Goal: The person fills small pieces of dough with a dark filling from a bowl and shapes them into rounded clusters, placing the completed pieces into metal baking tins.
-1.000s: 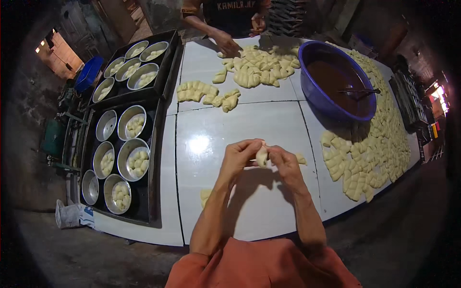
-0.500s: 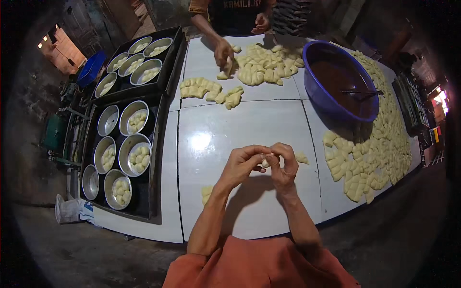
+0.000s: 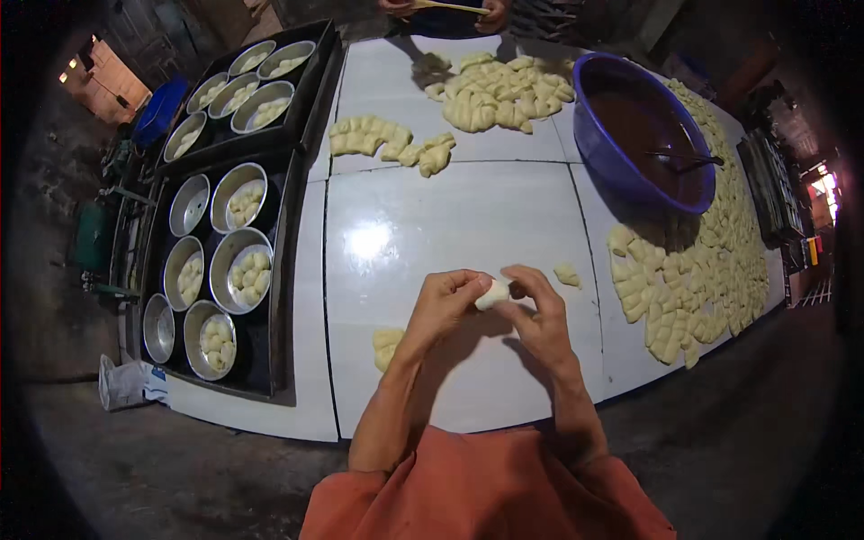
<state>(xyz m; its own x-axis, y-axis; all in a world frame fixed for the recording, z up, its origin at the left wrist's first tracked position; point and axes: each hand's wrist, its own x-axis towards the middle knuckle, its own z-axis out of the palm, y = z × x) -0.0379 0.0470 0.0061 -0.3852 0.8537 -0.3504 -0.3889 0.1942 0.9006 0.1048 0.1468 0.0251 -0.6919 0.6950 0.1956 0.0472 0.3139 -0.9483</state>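
A small pale dough ball [image 3: 493,293] is pinched between the thumb and fingers of my left hand [image 3: 444,304], above the white tabletop. My right hand [image 3: 543,317] is just to the right of the ball, its thumb and fingers apart; whether the thumb tip touches the dough I cannot tell. One loose dough piece [image 3: 567,274] lies right of my right hand. Another dough piece [image 3: 385,346] lies beside my left forearm and is partly hidden by it.
Black trays [image 3: 286,297] at the left hold round metal tins [image 3: 212,340], most with dough balls inside. A purple basin [image 3: 589,148] of brown filling, with a utensil, stands at right beside spread dough pieces [image 3: 693,297]. More dough [image 3: 504,94] lies far off, near another person's hands [image 3: 490,13] stretching a strip.
My hands have drawn slightly apart, and the dough ball now shows in my left fingers. The other person's hands have left the table and hold a stretched strip. The view has shifted slightly.
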